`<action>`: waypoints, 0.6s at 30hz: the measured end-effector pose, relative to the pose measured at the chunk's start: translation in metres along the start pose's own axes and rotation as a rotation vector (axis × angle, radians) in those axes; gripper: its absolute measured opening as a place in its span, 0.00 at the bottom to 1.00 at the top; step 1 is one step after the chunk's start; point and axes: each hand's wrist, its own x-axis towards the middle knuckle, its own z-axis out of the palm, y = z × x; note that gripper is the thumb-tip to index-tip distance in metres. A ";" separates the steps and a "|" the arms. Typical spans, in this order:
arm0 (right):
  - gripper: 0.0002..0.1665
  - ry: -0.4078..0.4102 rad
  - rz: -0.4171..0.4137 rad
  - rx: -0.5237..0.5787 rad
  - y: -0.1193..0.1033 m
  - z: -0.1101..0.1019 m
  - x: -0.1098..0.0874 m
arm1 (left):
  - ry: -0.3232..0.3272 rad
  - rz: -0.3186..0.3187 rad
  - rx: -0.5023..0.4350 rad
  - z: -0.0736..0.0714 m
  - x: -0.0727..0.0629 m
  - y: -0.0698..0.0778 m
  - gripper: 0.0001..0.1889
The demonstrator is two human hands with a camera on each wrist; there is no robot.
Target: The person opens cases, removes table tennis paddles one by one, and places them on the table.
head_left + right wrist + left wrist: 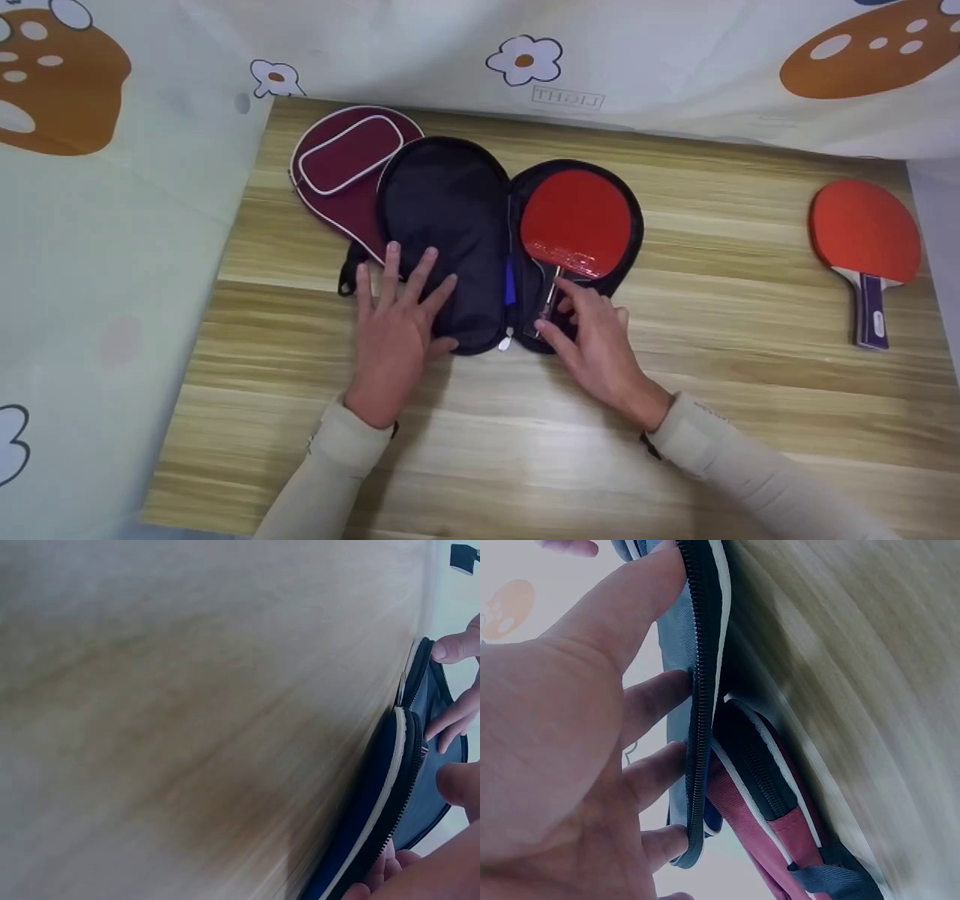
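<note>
A black zip case (pixel 442 225) lies unfolded on the table, blue with white piping outside in the wrist views. My left hand (pixel 394 330) is spread over its left half, fingertips on the lining and thumb at the lower edge. In the left wrist view, the fingers (pixel 656 772) reach over the zipper edge. A red table tennis paddle (pixel 577 221) rests face up in the right half. My right hand (pixel 600 341) holds its dark handle (pixel 550 300), thumb near the butt and index finger near the neck.
A maroon paddle case (pixel 349 154) with white piping lies partly under the black case's left half. Another red paddle (pixel 864 229) with a purple handle is at the right of the wooden table (pixel 720 300). Patterned cloth (pixel 420 52) borders the table's back and left.
</note>
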 end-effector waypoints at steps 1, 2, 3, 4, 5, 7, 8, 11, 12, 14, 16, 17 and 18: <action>0.37 -0.011 0.001 -0.012 0.000 0.000 0.000 | -0.001 0.001 -0.001 0.000 0.000 0.000 0.42; 0.37 -0.020 0.001 -0.024 -0.001 0.000 0.000 | -0.002 0.002 -0.001 0.000 0.000 0.000 0.42; 0.37 -0.024 -0.003 -0.036 -0.001 0.000 0.000 | -0.006 0.003 -0.001 0.000 0.000 -0.001 0.42; 0.37 -0.027 -0.006 -0.047 0.000 0.001 0.000 | -0.012 0.003 -0.001 0.000 0.000 -0.001 0.42; 0.38 -0.029 -0.011 -0.058 0.000 0.001 0.000 | -0.018 0.003 -0.001 0.000 0.000 -0.001 0.42; 0.38 -0.027 -0.021 -0.075 0.000 0.002 0.000 | -0.029 0.003 0.001 0.000 0.000 -0.001 0.42; 0.38 -0.027 -0.025 -0.083 0.000 0.003 0.000 | -0.031 0.004 0.004 0.000 0.000 -0.001 0.42; 0.38 -0.034 -0.035 -0.110 0.001 0.004 0.000 | -0.021 0.006 0.010 0.000 -0.001 -0.001 0.43; 0.38 -0.037 -0.037 -0.118 0.001 0.004 0.000 | -0.014 0.008 0.012 0.000 -0.001 -0.001 0.42; 0.37 -0.046 -0.039 -0.130 0.001 0.005 0.001 | -0.006 0.010 0.012 0.001 -0.001 -0.001 0.43; 0.37 -0.055 -0.042 -0.139 0.001 0.005 0.001 | 0.001 0.012 0.008 0.000 -0.001 -0.001 0.43; 0.36 -0.058 -0.043 -0.144 0.001 0.005 0.001 | 0.000 0.012 0.006 0.000 -0.001 -0.001 0.43; 0.36 -0.060 -0.045 -0.150 0.001 0.006 0.001 | -0.003 0.012 0.004 0.000 -0.001 -0.001 0.43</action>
